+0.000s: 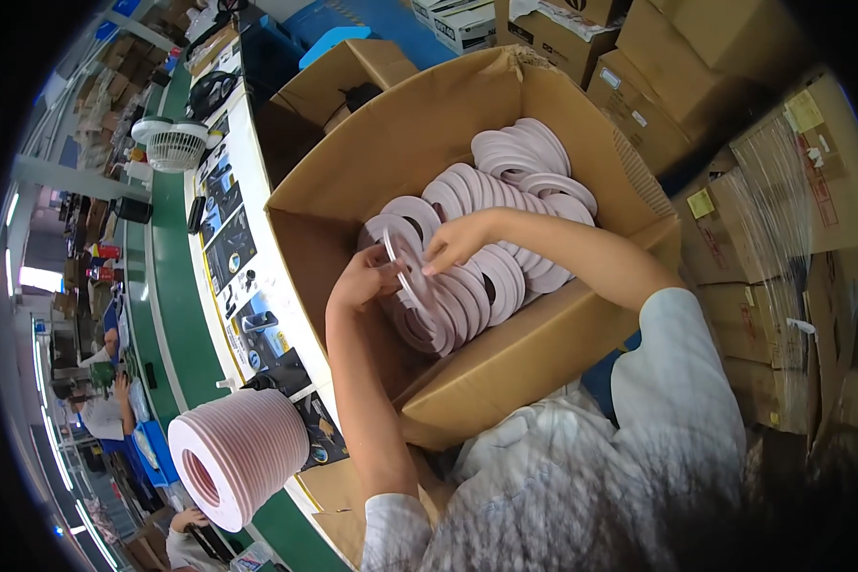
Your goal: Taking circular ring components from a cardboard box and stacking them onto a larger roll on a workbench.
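A long green work surface [173, 286] runs at the left, with a ribbed stack of pale pink flat rings [267, 443] near the person's left forearm. Next, the left hand [360, 278] grips a thin pale pink flat ring [391, 248], tilted on edge inside a large open brown cardboard box [505, 381]. Right of it, the right hand [462, 238] has bent fingers close to that ring; whether they grip it, I cannot tell. Further right, loose pale pink rings [520, 153] lean in rows within the box.

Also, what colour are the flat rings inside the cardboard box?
Pale pink; the flat rings show best in the head view.
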